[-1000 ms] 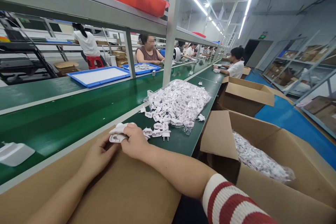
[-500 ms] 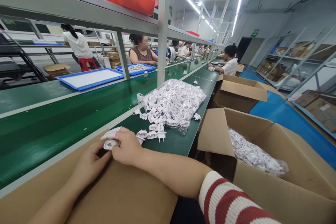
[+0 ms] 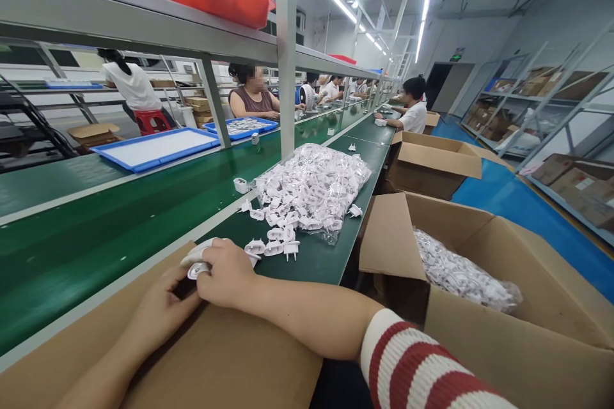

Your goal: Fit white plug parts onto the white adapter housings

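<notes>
My right hand [image 3: 229,273], with white finger cots on its fingertips, is curled around a small white plug part [image 3: 196,268] at the far edge of a brown cardboard sheet [image 3: 230,358]. My left hand [image 3: 160,310] rests on the cardboard right beside it, fingers bent toward the same part and touching the right hand. Just beyond lie several loose white plug parts [image 3: 273,246] on the green bench, spilling from a clear bag of plug parts [image 3: 314,185].
An open carton [image 3: 503,307] with another bag of parts stands at my right, a second carton [image 3: 436,163] behind it. The green conveyor belt [image 3: 96,236] carries a white part [image 3: 240,185]. Blue trays [image 3: 156,147] and seated workers line the far side; a metal post [image 3: 286,51] rises ahead.
The view has shifted, so everything sits lower and further left. Both hands stay together on the small white part. A white piece on the belt has travelled toward me.
</notes>
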`<state>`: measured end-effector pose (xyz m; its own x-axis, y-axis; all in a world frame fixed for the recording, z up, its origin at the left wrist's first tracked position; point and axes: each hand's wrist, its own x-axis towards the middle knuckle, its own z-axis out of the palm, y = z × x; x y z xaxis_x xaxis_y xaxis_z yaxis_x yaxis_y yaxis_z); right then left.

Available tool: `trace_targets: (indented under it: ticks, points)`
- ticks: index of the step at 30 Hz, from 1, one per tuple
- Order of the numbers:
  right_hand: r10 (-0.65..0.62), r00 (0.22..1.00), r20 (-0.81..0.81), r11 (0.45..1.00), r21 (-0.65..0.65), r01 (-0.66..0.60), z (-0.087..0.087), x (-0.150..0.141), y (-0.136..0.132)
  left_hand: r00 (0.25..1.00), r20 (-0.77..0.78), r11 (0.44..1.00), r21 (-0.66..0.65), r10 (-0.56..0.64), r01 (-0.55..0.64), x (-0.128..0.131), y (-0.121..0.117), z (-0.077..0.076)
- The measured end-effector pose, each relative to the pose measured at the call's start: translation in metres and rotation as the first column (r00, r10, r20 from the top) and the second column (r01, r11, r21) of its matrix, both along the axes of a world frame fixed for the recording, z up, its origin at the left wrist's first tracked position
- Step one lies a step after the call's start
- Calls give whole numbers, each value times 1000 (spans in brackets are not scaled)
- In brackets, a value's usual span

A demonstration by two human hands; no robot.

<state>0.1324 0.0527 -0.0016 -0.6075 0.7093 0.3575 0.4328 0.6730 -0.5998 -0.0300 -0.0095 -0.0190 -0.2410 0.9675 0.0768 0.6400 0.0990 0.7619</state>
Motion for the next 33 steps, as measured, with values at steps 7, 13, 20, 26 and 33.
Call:
trace_targets:
  ticks: [7,13,20,26,33]
  points:
    - [-1,1000,8,1000,8,1,-1,0,1,998,-25,996,-68,55,-57,-5,2,-3]
    - [18,997,-75,997,-69,-23,1,1,0,992,21,989,-94,121,-119,-4,1,0]
    - [33,996,-87,988,-146,-45,-4,-3,1,984,143,993,44,104,-112,-6,1,0]
    - [-45,977,-211,989,-144,15,-4,-1,4,955,295,996,76,16,-40,-1,0,-6]
    - [116,989,-96,978,-164,-131,6,5,-4,863,480,973,66,162,-219,2,3,0]
